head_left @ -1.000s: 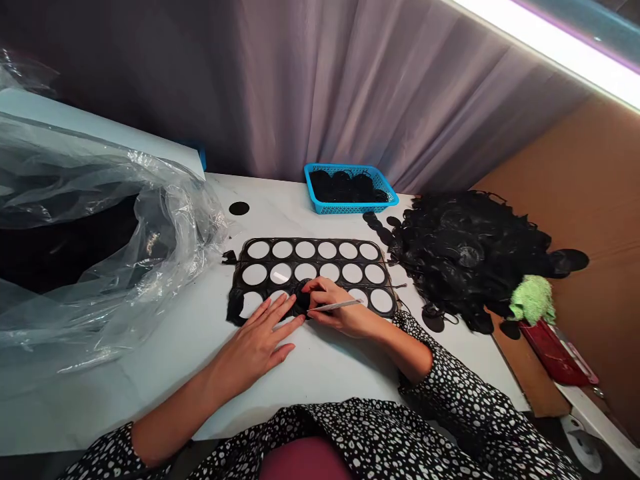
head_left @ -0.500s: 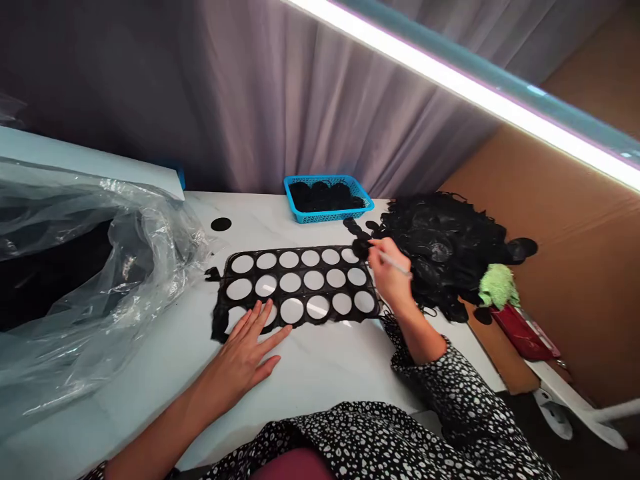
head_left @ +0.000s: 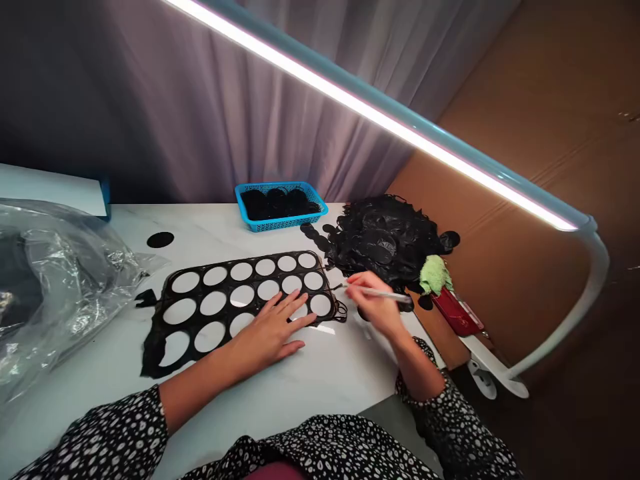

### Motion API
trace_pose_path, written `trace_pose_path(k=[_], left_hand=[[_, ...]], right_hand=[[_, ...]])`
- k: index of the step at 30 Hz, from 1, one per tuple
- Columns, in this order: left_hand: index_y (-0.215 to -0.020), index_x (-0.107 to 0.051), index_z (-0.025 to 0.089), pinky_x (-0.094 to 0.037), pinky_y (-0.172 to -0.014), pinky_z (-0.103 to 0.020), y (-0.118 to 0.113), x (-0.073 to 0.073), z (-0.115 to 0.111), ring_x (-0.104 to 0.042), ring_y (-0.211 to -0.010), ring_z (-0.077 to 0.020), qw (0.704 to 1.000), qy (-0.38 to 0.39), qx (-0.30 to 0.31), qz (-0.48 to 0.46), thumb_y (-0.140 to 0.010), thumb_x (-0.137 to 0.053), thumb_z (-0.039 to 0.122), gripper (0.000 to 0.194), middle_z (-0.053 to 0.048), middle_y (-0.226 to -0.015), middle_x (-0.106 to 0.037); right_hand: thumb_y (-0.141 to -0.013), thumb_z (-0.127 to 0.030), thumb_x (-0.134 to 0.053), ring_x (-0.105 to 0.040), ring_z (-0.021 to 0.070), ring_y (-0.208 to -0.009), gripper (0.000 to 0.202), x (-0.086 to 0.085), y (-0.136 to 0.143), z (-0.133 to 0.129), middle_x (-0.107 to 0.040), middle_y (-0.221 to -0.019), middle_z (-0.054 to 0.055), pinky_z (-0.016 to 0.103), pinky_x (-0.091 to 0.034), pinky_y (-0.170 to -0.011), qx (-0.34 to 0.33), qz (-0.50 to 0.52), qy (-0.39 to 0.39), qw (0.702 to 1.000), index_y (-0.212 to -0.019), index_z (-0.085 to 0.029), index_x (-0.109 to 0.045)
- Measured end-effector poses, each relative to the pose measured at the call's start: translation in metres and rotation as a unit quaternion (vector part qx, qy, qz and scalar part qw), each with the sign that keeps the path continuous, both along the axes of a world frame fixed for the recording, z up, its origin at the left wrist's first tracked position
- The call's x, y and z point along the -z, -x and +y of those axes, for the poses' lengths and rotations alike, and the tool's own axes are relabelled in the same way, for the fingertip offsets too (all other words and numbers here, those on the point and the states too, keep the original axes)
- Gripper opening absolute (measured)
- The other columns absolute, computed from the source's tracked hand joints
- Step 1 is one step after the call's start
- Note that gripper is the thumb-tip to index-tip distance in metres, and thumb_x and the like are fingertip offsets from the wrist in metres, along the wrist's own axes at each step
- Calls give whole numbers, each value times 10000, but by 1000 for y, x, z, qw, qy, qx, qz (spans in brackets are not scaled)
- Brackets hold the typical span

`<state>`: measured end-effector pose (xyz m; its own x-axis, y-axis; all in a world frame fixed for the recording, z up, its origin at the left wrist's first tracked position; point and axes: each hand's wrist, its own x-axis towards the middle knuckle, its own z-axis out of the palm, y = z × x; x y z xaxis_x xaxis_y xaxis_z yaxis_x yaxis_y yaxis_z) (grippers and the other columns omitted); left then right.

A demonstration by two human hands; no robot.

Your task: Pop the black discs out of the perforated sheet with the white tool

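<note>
Head view: my spread left hand [head_left: 270, 330] seemingly steadies the holed sheet [head_left: 228, 286]; my right hand [head_left: 377, 309] grips a slim tool [head_left: 393, 295]; next probably needs careful aim.

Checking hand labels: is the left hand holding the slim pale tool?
No, the right hand holds the slim pale tool, while the left hand lies spread over the black holed sheet.

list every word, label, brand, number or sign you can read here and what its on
No readable text anywhere in view.
Black sheet with round holes: no lettering seen.
Thin tool in the right hand: too small to tell if anything is printed.
Blue basket, lamp: no lettering seen.
Red case: too small to tell.
Brown panel: tiny marks by the picture's right edge, unreadable.
</note>
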<state>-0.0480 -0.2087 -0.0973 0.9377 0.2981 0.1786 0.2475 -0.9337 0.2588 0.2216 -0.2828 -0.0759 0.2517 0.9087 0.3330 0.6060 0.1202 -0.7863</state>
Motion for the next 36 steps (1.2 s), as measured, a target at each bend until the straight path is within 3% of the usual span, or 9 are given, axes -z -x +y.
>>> trace_pose_path(k=[4, 14, 17, 20, 23, 25, 27, 31, 36], left_hand=[[-1428, -456, 291, -238, -1140, -593, -14, 16, 3, -275, -1452, -334, 1000, 9, 18, 18, -956, -575, 375, 494, -107, -1574, -320], [-1438, -447, 325, -238, -1147, -572, -11, 20, 4, -253, -1459, -343, 999, 29, 8, 17, -952, -573, 330, 502, -95, -1608, -237], [-1434, -453, 325, -234, -1147, -577, -12, 20, 3, -224, -1466, -355, 999, 33, 5, 22, -940, -591, 314, 514, -104, -1625, -171], [-1418, -471, 335, -226, -1152, -574, -11, 21, 3, -193, -1474, -360, 999, 38, 1, 12, -936, -596, 322, 499, -77, -1639, -112], [-1412, -480, 339, -226, -1152, -576, -9, 21, 3, -168, -1478, -371, 999, 46, 2, 8, -939, -588, 321, 486, -57, -1641, -108], [-1417, -476, 340, -234, -1148, -574, -8, 20, 2, -152, -1479, -381, 999, 50, 1, 11, -940, -585, 327, 490, -55, -1640, -118], [-1419, -473, 339, -230, -1150, -571, -8, 19, 2, -145, -1479, -383, 999, 48, 2, 13, -938, -592, 363, 496, -57, -1633, -154], [-1446, -427, 294, -176, -1178, -543, -15, 19, 4, -222, -1471, -323, 999, 25, -21, -10, -961, -547, 447, 522, -74, -1590, -294], [-1466, -385, 208, -248, -1182, -448, -22, 20, 5, -346, -1427, -265, 999, 25, -24, -14, -973, -523, 460, 571, -113, -1518, -422]], right_hand=[[-858, -227, -619, -615, 167, -808, 144, 24, 35, -6, -660, -875, 44, 294, -477, -731, -130, 64, 55, 988, -723, -196, -580], [-862, -183, -619, -606, 158, -827, 163, 33, 34, -5, -648, -917, 42, 289, -478, -745, -153, 51, 64, 985, -726, -195, -531], [-891, -161, -569, -601, 169, -863, 132, 37, 39, -8, -654, -974, 63, 294, -482, -761, -177, -27, 48, 983, -773, -199, -522], [-920, -157, -511, -583, 213, -938, 65, 34, 34, -3, -661, -1021, 97, 337, -467, -820, -215, -193, 35, 957, -892, -199, -552], [-919, -165, -476, -571, 240, -873, 103, 21, 6, 16, -660, -904, 107, 361, -444, -799, -99, -303, 41, 947, -862, -199, -554], [-922, -173, -442, -572, 249, -849, 142, 10, -16, 31, -665, -894, 119, 366, -435, -781, 44, -307, 44, 950, -827, -199, -545], [-915, -191, -451, -586, 241, -858, 145, 2, -28, 44, -682, -937, 114, 354, -438, -783, 107, -263, 33, 958, -797, -202, -534], [-878, -231, -523, -624, 174, -794, 131, 3, -14, 52, -715, -918, 45, 274, -460, -717, -36, -77, 61, 994, -752, -204, -544], [-863, -274, -570, -640, 163, -808, 180, 24, 16, 52, -710, -884, 39, 271, -471, -735, -153, 34, 97, 983, -705, -189, -553]])
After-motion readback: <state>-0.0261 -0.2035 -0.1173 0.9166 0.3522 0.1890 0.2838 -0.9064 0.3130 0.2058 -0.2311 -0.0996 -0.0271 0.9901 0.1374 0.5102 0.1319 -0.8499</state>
